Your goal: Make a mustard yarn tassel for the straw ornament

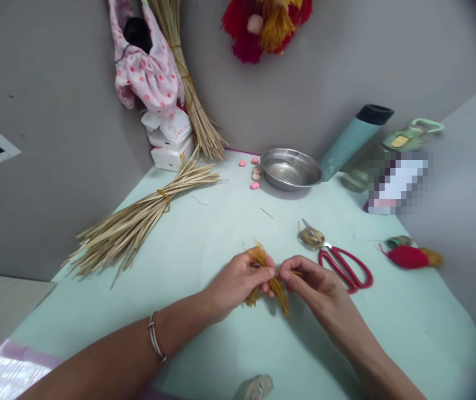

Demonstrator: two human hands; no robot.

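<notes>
A: Start at the left. What lies there?

B: A bundle of pale, flat straw strips (125, 230), tied with a thin yellow-brown band (164, 199), on the pale green tabletop (204, 355). Well apart from both hands.

A: Left hand (238, 280)?

B: Grasping a mustard-yellow bunch of loose fibres (279, 294), thumb pressed over its middle; ends stick out above and below. Bunch sits between the hands, toward the near side.

A: Fault risk?

B: Judgement: fibres could slip out of line. Cause: thumb pressure easing or bearing unevenly.

A: Right hand (321, 283)?

B: Thumb and forefinger tips together, apparently pinching a thin yellowish strand (296, 273); exact contact hidden. Too hard a tug could snap it; slack could tangle it among the loose ends.

A: Further right?

B: Metal scissors with red loop handles (348, 270), just beside the right hand; a small tan coil (312, 237), material unclear, covers part of the blades. An outward swing of the knuckles might knock the handles.
</notes>
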